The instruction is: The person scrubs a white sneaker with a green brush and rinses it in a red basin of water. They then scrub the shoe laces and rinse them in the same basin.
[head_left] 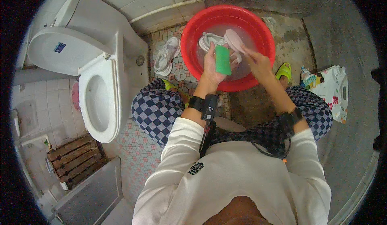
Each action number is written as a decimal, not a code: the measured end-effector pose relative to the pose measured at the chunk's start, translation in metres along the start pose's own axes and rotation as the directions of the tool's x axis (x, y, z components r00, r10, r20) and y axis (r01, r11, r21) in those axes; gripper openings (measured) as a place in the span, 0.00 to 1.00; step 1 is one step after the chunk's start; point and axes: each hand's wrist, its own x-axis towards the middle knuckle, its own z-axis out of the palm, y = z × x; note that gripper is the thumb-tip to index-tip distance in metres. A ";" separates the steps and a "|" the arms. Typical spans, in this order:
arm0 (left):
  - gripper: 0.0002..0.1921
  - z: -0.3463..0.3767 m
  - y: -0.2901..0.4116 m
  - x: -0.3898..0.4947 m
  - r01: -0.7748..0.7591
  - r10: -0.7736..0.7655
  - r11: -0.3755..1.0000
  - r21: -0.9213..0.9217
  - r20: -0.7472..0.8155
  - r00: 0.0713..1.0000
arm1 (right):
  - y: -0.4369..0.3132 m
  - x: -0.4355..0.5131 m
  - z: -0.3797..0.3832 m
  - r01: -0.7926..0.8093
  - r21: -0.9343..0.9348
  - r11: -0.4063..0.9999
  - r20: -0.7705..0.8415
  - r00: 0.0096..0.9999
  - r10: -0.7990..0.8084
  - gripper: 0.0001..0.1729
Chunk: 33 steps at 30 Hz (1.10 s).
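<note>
My left hand (212, 71) is over the near side of a red plastic basin (189, 60), palm up, holding a green block (223, 60) that looks like a bar of soap. In my right hand (260, 65) is the handle of a pale pink brush (234, 40), its head pointing away from me to the left. The brush is just beyond the green block. A white laced shoe (208, 39) lies in the cloudy water (250, 37) in the basin, partly hidden behind my left hand and the brush.
Left of the basin, another white shoe (167, 55) rests on patterned floor tiles (139, 146). A toilet (99, 104) with its lid raised stands further left. To the right, a printed plastic bag (329, 89) leans by my knee. A slatted wooden rack (75, 160) is at lower left.
</note>
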 end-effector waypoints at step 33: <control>0.21 0.007 -0.010 -0.002 -0.123 0.127 0.886 0.447 0.022 0.992 | 0.024 0.012 -0.012 -0.162 0.138 0.977 -0.036 0.985 0.168 0.17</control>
